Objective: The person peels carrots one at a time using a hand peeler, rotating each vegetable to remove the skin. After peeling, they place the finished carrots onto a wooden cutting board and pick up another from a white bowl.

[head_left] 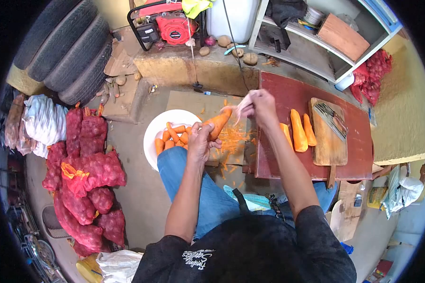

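My left hand [202, 145] is closed around the thick end of a large carrot [218, 123], whose narrow tip points up and to the right. At that tip, my right hand [261, 107] grips a pale peeler [243, 106], slightly smeared by motion. Orange peelings [233, 141] lie scattered on the cardboard and floor beneath. Left of my knee, a white basin [151, 137] holds several carrots [174, 133]. On the red table to my right lie peeled-looking carrots [298, 131] beside a wooden cutting board [329, 148] with a knife [337, 123] on it.
The red table [278, 87] stands close on my right. Red net sacks [92, 172] are piled on the left, below stacked tyres [75, 47]. A red generator [172, 29] and a few potatoes [250, 58] sit on the ledge ahead, near a shelf unit [300, 49].
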Motion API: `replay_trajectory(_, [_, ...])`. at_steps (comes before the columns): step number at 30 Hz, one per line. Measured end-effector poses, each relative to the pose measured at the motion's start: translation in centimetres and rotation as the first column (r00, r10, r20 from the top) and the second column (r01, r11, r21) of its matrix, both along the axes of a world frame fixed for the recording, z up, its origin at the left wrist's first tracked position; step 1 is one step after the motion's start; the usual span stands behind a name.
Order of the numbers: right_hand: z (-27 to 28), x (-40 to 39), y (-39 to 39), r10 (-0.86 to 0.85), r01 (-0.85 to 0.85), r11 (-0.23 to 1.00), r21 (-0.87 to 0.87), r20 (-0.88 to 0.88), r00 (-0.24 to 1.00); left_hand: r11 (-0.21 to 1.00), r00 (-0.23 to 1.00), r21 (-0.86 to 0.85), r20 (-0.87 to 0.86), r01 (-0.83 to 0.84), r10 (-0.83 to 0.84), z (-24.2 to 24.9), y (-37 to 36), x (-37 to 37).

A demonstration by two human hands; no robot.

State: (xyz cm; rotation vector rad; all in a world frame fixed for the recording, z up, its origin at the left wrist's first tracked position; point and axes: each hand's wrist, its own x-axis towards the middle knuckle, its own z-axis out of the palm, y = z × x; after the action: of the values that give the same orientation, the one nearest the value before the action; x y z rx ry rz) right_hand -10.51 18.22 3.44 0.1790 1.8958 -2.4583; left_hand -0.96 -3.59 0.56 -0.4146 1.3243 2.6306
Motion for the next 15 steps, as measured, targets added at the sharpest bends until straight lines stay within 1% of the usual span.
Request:
replay_trajectory(3, [-0.9, -1.6, 2.6, -0.053, 0.050, 0.996, -0.075, -0.038, 0.998, 0.998, 1.000, -0.058, -0.018, 0.005, -0.006, -0.1, 0.1, 0.0])
replay_trajectory(4, [0.5, -1.0, 1.6, -0.021, 0.022, 0.998, -0.051, 0.014, 1.000, 0.998, 1.000, -0.059, -0.025, 0.008, -0.010, -0.1, 0.1, 0.0])
replay_trajectory(7, [1.8, 1.7, -1.6, 0.141, -0.139, 0.989, 0.045, -0.041, 0.989, 0.998, 0.999, -0.063, -0.032, -0.003, 0.001, -0.2, 0.1, -0.1])
replay_trajectory(8, [0.1, 0.5, -0.8, 0.099, -0.099, 0.993, 0.071, 0.003, 0.995, 0.997, 0.999, -0.080, -0.039, -0.004, 0.001, 0.0, 0.2, -0.1])
replay_trajectory(10, [-1.2, -0.7, 0.8, 0.022, -0.022, 0.999, 0.037, 0.011, 1.000, 0.992, 0.998, -0.128, -0.068, 0.005, -0.014, -0.1, 0.5, -0.2])
replay_trajectory(11, [-1.7, -1.3, 1.4, -0.011, 0.010, 1.000, 0.025, 0.017, 1.000, 0.993, 0.998, -0.120, -0.062, 0.005, -0.013, -0.4, 0.4, -0.5])
replay_trajectory(12, [-1.0, -0.7, 0.9, -0.002, 0.001, 0.999, -0.033, -0.043, 0.999, 0.994, 0.999, -0.108, -0.048, 0.003, -0.008, -0.5, 0.3, -0.5])
replay_trajectory(15, [0.7, 1.4, -1.1, 0.108, -0.115, 0.990, -0.087, -0.075, 0.991, 0.999, 1.000, -0.041, -0.024, -0.019, 0.018, -0.4, 0.0, -0.3])
